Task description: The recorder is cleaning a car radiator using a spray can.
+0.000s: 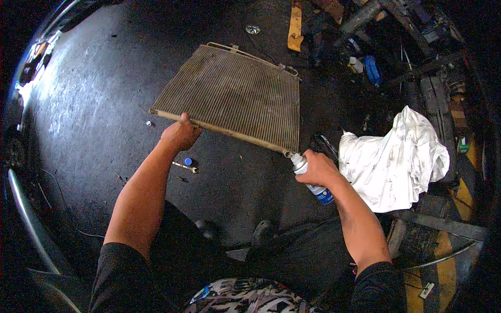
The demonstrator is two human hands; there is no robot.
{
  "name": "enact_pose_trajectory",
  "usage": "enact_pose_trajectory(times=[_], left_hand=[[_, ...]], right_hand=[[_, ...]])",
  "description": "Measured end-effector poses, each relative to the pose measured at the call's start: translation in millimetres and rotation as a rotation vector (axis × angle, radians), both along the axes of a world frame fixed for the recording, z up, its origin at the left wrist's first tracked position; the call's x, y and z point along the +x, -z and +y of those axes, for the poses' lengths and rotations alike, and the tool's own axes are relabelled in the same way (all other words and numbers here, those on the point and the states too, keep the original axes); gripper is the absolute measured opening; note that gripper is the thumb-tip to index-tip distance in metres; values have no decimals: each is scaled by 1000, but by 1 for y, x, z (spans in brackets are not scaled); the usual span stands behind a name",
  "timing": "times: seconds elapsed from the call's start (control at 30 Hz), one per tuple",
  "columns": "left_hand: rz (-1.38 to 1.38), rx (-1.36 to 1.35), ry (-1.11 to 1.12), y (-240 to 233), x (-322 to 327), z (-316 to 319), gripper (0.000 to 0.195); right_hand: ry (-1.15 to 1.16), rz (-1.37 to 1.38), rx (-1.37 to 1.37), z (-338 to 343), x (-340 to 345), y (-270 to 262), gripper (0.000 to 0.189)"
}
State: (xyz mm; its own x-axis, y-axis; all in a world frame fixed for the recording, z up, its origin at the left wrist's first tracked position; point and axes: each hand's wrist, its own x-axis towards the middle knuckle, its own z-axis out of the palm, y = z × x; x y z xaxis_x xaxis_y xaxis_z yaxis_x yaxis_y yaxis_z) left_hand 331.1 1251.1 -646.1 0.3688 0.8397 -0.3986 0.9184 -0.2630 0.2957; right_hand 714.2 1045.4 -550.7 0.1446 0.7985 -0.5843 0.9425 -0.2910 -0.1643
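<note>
A finned car condenser (235,94), dusty and brownish, is tilted in front of me above the dark floor. My left hand (181,133) grips the tube along its near edge, close to the left corner, with the thumb on top. In my right hand (319,168) is a white and blue spray can (321,195), its white top at the condenser's near right corner. Whether the can's top touches the condenser, I cannot tell. Below my left hand, a wrench (184,167) and a blue cap (188,161) lie on the floor.
To the right, a stained white cloth (391,164) is draped near a dark frame (442,225). A small white cap (148,123) lies left of the condenser. Beyond are a yellowish board (295,27) and a round shiny object (252,29). Blue material (373,70) hangs or lies at upper right.
</note>
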Motion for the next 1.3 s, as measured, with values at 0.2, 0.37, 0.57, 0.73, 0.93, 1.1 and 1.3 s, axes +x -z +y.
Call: enact_pose_trajectory(times=[0.2,0.37,0.57,0.73,0.93,1.1,1.3], left_hand=[[60,-15,35,9,-4,6,58],[-5,-14,12,2,1,1,56],[-12,-11,11,1,-1,2,54],[-53,9,14,2,-1,2,55],[32,-27,-17,-1,2,2,58],[37,-45,-5,7,-2,5,61],[25,-39,0,9,3,3,68]], right_hand=[[5,17,-7,1,0,0,69],[-6,2,7,-2,1,-1,69],[0,2,-10,2,0,-1,70],[5,4,-11,1,2,-2,70],[0,-2,-5,1,-1,-4,69],[11,2,-29,2,-4,-10,70],[1,13,0,-1,2,-3,68]])
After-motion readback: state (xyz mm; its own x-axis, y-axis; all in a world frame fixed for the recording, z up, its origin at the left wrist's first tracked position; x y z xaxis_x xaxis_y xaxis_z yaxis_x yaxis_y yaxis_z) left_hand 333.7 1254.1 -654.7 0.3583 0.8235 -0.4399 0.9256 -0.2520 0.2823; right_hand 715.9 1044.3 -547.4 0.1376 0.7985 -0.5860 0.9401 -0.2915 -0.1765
